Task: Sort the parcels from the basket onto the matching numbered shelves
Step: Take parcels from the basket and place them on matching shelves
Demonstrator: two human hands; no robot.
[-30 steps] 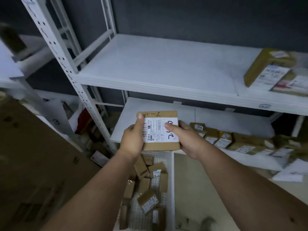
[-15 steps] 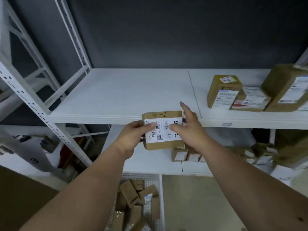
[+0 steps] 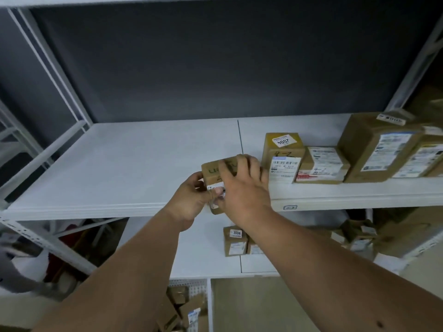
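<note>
Cardboard parcel (image 3: 217, 172), previously held at chest height for label reading, now sits raised at the upper shelf (image 3: 124, 168) front edge. Our left hand (image 3: 191, 200) and right hand (image 3: 242, 188) both grasp it, beside the 4-2 parcel (image 3: 282, 156); placement appears imminent.

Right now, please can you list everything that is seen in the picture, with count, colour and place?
held parcel: one, brown, at the upper shelf's front edge, between both hands
upper shelf: one, white, middle of view
parcels on upper shelf: at least four, brown with white labels, right part; one tagged 4004
lower shelf: one, white, below
parcels on lower shelf: several, brown, one tagged 3006
basket: one, white, bottom, holding brown parcels
left hand: one, grips the parcel's left side
right hand: one, fingers over the parcel's top
</note>
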